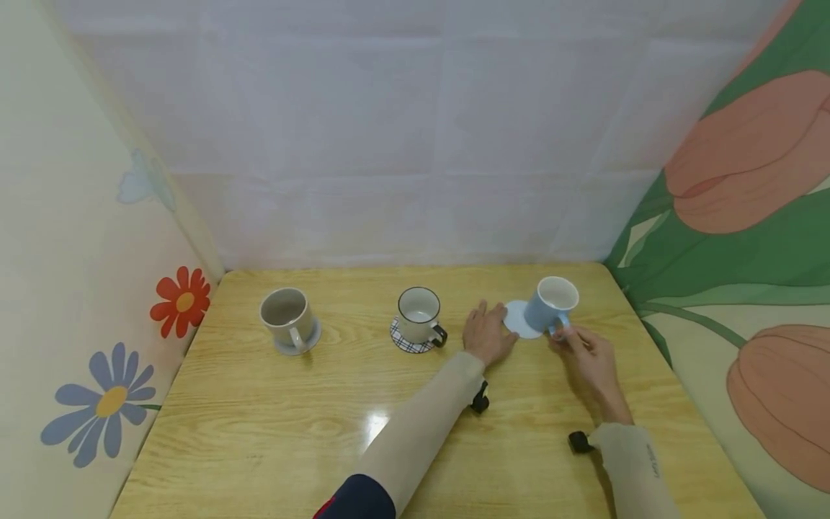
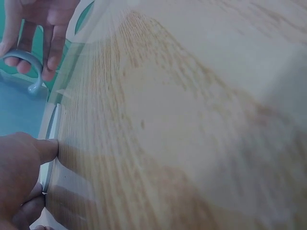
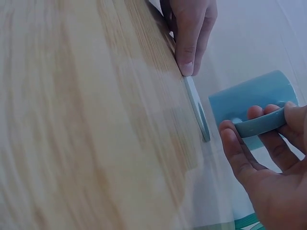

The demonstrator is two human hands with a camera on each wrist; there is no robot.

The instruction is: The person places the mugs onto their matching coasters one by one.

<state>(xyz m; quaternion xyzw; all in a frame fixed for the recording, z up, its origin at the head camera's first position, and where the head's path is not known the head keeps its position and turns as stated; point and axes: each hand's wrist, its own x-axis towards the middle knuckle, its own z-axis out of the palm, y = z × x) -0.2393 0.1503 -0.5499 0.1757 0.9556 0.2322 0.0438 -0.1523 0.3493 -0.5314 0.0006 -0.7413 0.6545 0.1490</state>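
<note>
My right hand (image 1: 591, 364) grips the handle of a light blue mug (image 3: 254, 96) with a white inside. In the right wrist view a narrow gap shows between the mug's base and a pale blue round coaster (image 1: 521, 319). That coaster lies on the table, left of the mug in the head view. Thumb and fingers of my left hand (image 1: 486, 335) hold the coaster at its left edge. Seen from the left wrist, the coaster is edge-on beside the thumb, and the mug is partly cut off.
A white mug (image 1: 418, 310) with a dark rim and handle stands on a checked coaster (image 1: 408, 346), just left of my left hand. Farther left, a beige mug (image 1: 279, 313) stands on a grey coaster (image 1: 314, 337). A white cloth (image 1: 389, 144) hangs behind the wooden table (image 1: 259, 432).
</note>
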